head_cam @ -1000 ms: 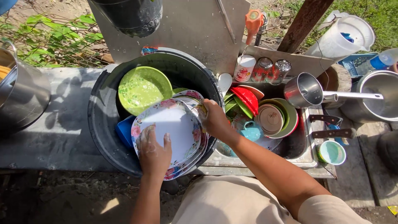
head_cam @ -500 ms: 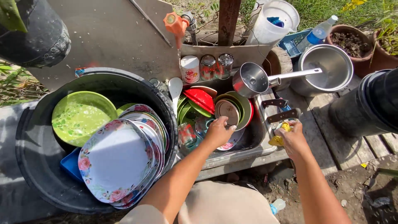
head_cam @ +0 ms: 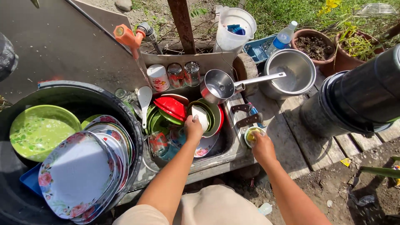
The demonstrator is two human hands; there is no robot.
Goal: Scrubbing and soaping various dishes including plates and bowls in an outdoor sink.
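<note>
light: harsh sun, bright outdoors
shadows: hard, my arms' on the sink [head_cam: 233, 146]
glare: steel saucepan [head_cam: 218, 86]
edges: wide-angle bend
focus: sharp

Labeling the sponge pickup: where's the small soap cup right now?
Head view, right of centre: the small cup sits on the sink's right rim, just below two knife handles, with the right hand reaching into it.

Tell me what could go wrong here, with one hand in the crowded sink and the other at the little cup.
The left hand lifts a small bowl from a leaning pile of dishes in the sink; the red plates may slide. The right hand dips a sponge into a small cup near the edge, which could tip. Two knife handles lie close by.
</note>
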